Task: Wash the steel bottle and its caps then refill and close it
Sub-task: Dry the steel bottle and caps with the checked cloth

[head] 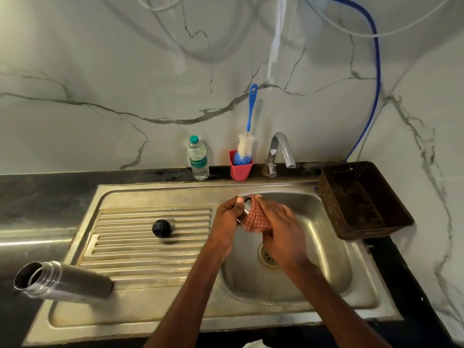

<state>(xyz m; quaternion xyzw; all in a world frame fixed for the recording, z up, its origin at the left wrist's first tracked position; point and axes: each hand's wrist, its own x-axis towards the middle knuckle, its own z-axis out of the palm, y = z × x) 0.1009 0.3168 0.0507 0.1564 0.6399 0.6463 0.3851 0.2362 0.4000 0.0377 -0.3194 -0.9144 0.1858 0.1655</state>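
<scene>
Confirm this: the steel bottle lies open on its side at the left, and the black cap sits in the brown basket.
Not quite. The head view shows the black cap on the sink's ribbed drainboard, not in the brown basket. The steel bottle does lie open on its side at the left.

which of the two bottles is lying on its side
The steel bottle, at the near left of the sink's drainboard, lies on its side with its mouth open. The plastic water bottle stands upright and capped by the wall.
</scene>
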